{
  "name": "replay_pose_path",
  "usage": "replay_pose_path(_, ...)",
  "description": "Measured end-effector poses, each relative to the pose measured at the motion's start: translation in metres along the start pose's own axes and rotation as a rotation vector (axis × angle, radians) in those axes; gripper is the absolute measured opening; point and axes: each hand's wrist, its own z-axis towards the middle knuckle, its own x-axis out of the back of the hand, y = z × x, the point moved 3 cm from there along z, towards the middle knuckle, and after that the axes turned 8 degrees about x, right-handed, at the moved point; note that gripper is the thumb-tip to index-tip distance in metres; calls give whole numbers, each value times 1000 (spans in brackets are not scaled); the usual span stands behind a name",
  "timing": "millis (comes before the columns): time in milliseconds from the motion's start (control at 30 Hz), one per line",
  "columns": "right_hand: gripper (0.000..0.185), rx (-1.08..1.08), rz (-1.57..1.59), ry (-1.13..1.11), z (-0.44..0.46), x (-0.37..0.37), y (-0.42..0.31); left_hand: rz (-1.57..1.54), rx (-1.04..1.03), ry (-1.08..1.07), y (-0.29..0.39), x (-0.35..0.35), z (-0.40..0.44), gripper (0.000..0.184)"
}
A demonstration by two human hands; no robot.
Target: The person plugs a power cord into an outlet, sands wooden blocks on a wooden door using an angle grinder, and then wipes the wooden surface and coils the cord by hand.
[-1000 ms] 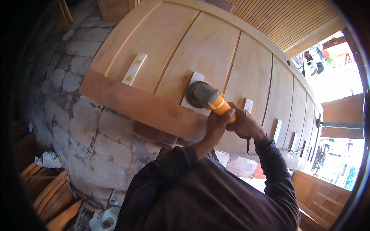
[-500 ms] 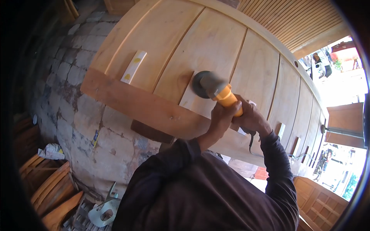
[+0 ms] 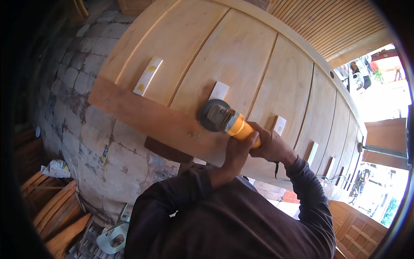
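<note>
A yellow angle grinder (image 3: 239, 129) with a dark round disc (image 3: 208, 115) lies over a small pale wood block (image 3: 219, 91) on a large wooden door panel (image 3: 233, 56). My left hand (image 3: 238, 151) wraps round the yellow body from the near side. On its right, my right hand (image 3: 272, 144) grips the rear of the same tool. The disc covers the block's lower end. Left of it sits another block with yellow marks (image 3: 148, 76); to the right is a third pale block (image 3: 279, 124).
Worn floor tiles (image 3: 95, 142) lie left of the panel. Curved wooden pieces (image 3: 54, 209), a crumpled bag (image 3: 56, 168) and a pale green plastic object (image 3: 113, 237) are at the lower left. A slatted wooden panel (image 3: 327, 26) stands beyond; a cord (image 3: 332, 177) runs right.
Both hands have brought the grinder toward me and to the left, uncovering the block's upper end. The disc has shifted down to its lower end.
</note>
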Motion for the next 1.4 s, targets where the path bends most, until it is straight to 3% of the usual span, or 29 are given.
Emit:
replay_pose_path(267, 72, 23, 14, 73, 20, 29, 21, 52, 18, 22, 9, -19, 48, 53)
replay_pose_path(367, 71, -17, 66, 110, 26, 36, 27, 14, -106, 28, 7, -23, 69, 54)
replay_pose_path(567, 79, -44, 164, 175, 38, 47, 59, 167, -2, 6, 24, -38, 95, 50)
replay_pose_path(767, 79, 5, 181, 198, 26, 35, 44, 287, 39, 77, 31, -34, 69, 53)
replay_pose_path(833, 78, 6, 172, 152, 17, 28, 32, 186, -26, 57, 21, -26, 49, 57)
replay_pose_path(867, 78, 112, 130, 156, 13, 21, 29, 136, -61, 43, 16, -22, 39, 59)
replay_pose_path(1100, 81, 59, 119, 19, 0, -1, 2, 31, 60, 17, 10, 0, -1, 60)
replay_pose_path(1300, 80, -15, 51, 36, 14, 11, 14, -20, 52, 11, 7, -3, 31, 57)
replay_pose_path(1400, 78, -9, 48, 106, 20, 23, 23, -8, -67, -2, 7, -12, 57, 53)
